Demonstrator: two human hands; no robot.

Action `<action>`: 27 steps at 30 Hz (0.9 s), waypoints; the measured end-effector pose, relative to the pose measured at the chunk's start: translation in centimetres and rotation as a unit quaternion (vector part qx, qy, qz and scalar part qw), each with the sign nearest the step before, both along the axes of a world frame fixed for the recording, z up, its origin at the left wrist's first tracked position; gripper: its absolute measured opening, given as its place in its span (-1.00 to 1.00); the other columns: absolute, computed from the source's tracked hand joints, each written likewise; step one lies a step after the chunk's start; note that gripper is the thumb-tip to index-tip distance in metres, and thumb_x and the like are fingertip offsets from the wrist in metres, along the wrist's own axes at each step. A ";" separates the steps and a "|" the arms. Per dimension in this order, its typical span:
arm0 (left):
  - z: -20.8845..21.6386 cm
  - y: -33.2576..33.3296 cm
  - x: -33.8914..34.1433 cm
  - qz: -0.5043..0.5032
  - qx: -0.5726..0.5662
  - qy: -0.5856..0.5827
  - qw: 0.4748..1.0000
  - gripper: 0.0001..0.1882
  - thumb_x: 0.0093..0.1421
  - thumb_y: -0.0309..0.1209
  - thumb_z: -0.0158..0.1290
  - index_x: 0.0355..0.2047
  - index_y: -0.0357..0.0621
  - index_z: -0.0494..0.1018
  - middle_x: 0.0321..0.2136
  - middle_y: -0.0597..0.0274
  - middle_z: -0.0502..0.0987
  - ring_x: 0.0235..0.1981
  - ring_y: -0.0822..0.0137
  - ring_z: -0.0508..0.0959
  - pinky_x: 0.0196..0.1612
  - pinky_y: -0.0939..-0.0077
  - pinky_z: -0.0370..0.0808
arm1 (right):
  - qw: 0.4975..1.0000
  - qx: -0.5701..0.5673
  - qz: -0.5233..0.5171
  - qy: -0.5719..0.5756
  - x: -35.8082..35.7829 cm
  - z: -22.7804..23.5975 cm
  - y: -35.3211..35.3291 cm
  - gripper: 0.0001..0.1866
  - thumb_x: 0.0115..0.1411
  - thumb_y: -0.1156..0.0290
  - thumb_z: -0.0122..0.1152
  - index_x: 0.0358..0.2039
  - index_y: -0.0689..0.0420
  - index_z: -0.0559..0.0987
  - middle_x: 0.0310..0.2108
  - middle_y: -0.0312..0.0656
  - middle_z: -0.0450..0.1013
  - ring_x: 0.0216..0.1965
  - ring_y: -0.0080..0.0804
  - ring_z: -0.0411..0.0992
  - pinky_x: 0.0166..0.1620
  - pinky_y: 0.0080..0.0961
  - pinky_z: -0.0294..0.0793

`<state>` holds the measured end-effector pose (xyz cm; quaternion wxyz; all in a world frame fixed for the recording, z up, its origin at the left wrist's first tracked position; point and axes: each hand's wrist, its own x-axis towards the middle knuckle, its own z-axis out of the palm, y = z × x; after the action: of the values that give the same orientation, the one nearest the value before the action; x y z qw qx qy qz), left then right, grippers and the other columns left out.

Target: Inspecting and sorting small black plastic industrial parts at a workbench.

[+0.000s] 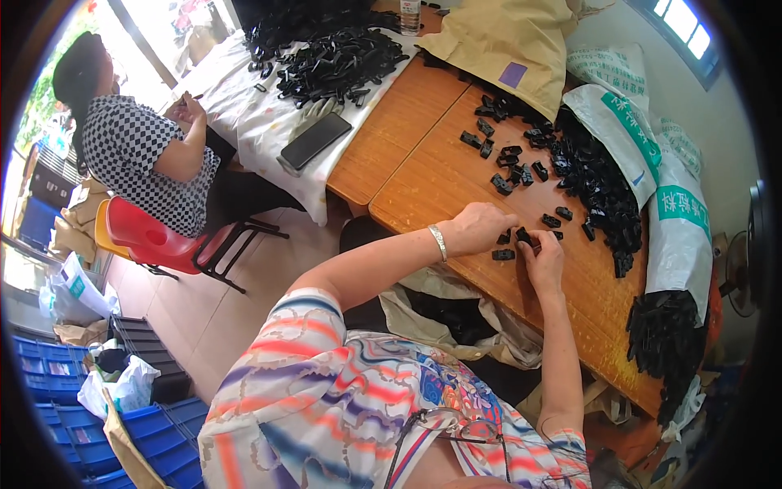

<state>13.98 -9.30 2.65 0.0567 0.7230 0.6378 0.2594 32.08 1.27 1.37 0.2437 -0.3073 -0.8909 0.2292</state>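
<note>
Both hands meet over the front edge of the wooden table. My right hand (543, 261) pinches a small black plastic part (524, 235) between thumb and fingers. Close on its left, my left hand (481, 228) has its fingers drawn together; what they hold, if anything, is too small to make out. Another black block-shaped part (503, 255) lies on the table just below the hands. Several similar loose parts (515, 167) are scattered farther up, beside a large heap of black parts (599, 191) spilling from a white sack (615, 134).
An open cloth sack (509, 334) with black contents hangs below the table edge (481, 285). A tan sack (501, 45) lies at the back. On the left, a co-worker (147, 147) sits by a cloth-covered table with a phone (316, 140) and a black pile (338, 65). Blue crates (155, 448) stand lower left.
</note>
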 end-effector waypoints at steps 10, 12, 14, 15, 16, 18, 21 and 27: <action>0.5 1.2 -1.6 -0.008 0.000 0.124 0.992 -0.89 0.04 -0.34 0.13 -0.46 -0.08 0.52 -0.43 0.13 0.56 -0.25 0.10 0.55 -0.21 0.22 0.50 | 0.999 0.008 0.016 0.049 -0.2 -0.5 0.3 -0.75 -0.02 0.47 0.38 -0.29 0.18 0.56 -0.39 -0.07 0.44 -0.36 -0.09 0.47 -0.31 -0.32 0.46; 1.2 0.7 -1.4 0.017 -0.015 0.078 0.997 -0.84 0.00 -0.32 0.20 -0.40 -0.07 0.56 -0.36 0.17 0.53 -0.16 0.13 0.49 -0.14 0.26 0.47 | 0.998 -0.032 -0.001 0.048 -0.3 -0.2 0.1 -0.76 -0.01 0.49 0.37 -0.29 0.18 0.56 -0.38 -0.08 0.43 -0.40 -0.13 0.48 -0.33 -0.34 0.45; 1.1 0.0 -1.5 0.022 0.006 0.054 0.998 -0.75 -0.04 -0.31 0.24 -0.32 -0.07 0.57 -0.35 0.19 0.50 -0.16 0.13 0.47 -0.13 0.27 0.46 | 0.998 -0.039 -0.004 0.052 -0.7 1.1 -0.7 -0.77 0.00 0.50 0.35 -0.28 0.18 0.56 -0.35 -0.10 0.43 -0.43 -0.18 0.48 -0.35 -0.35 0.45; 1.0 -0.1 -1.4 0.040 0.018 0.004 0.999 -0.72 -0.05 -0.32 0.26 -0.29 -0.09 0.57 -0.36 0.18 0.49 -0.18 0.12 0.46 -0.13 0.27 0.46 | 0.997 -0.047 0.006 0.059 -0.8 1.5 -0.9 -0.77 0.00 0.50 0.35 -0.28 0.17 0.56 -0.35 -0.11 0.42 -0.43 -0.20 0.48 -0.35 -0.35 0.45; 0.8 -0.3 -1.5 0.061 0.030 -0.045 0.997 -0.68 -0.07 -0.33 0.27 -0.26 -0.12 0.57 -0.36 0.18 0.48 -0.20 0.11 0.46 -0.14 0.26 0.45 | 0.996 -0.056 0.018 0.067 -1.0 1.7 -1.1 -0.77 0.00 0.50 0.34 -0.28 0.17 0.56 -0.34 -0.11 0.42 -0.43 -0.22 0.48 -0.34 -0.35 0.46; -0.3 -0.5 -2.0 0.066 0.026 -0.063 0.995 -0.66 -0.07 -0.33 0.29 -0.24 -0.12 0.56 -0.39 0.19 0.47 -0.22 0.12 0.45 -0.16 0.27 0.44 | 0.996 -0.048 0.028 0.065 -1.7 1.9 -1.3 -0.77 0.00 0.51 0.33 -0.28 0.16 0.57 -0.34 -0.13 0.42 -0.45 -0.24 0.48 -0.34 -0.35 0.45; -1.2 -0.5 -2.0 0.089 0.006 -0.087 0.992 -0.68 -0.04 -0.33 0.28 -0.24 -0.10 0.56 -0.40 0.21 0.47 -0.23 0.14 0.46 -0.18 0.30 0.43 | 0.998 -0.023 0.048 0.045 -2.7 1.8 -1.6 -0.75 -0.02 0.51 0.34 -0.28 0.15 0.57 -0.34 -0.13 0.42 -0.40 -0.20 0.48 -0.31 -0.33 0.46; -1.7 -0.5 -1.9 0.101 -0.003 -0.101 0.990 -0.71 -0.03 -0.33 0.28 -0.27 -0.09 0.56 -0.42 0.25 0.46 -0.24 0.17 0.46 -0.20 0.32 0.43 | 0.996 0.058 0.068 0.001 -3.5 1.2 -1.2 -0.76 -0.04 0.55 0.35 -0.30 0.19 0.59 -0.36 -0.12 0.42 -0.43 -0.22 0.48 -0.32 -0.36 0.46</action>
<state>12.07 -9.82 0.91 0.0970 0.6251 0.6991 0.3335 28.54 0.12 2.62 0.2462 -0.2314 -0.9210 0.1937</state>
